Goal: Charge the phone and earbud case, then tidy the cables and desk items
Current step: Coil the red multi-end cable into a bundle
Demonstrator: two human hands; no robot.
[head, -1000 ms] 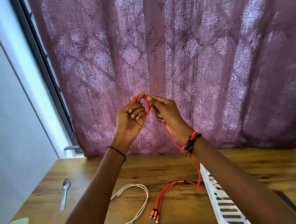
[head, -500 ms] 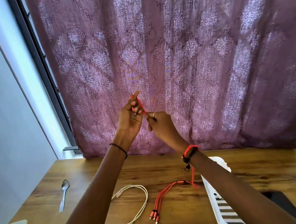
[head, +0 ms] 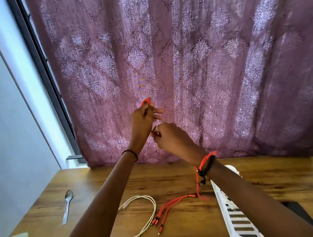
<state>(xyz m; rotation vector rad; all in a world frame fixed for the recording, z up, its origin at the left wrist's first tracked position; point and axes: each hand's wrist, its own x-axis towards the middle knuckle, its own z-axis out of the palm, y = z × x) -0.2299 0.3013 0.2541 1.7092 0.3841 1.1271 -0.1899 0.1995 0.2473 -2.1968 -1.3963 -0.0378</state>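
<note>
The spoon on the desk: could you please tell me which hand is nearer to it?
Left. The left hand is raised above the desk, right of the spoon; the right hand is farther right.

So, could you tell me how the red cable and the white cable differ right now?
The red cable is lifted, gripped by the left hand and pinched by the right hand; the white cable lies untouched on the desk. The red cable splits into several plug ends; the white cable's visible end has one clear plug. Both have plug ends on the desk.
</note>
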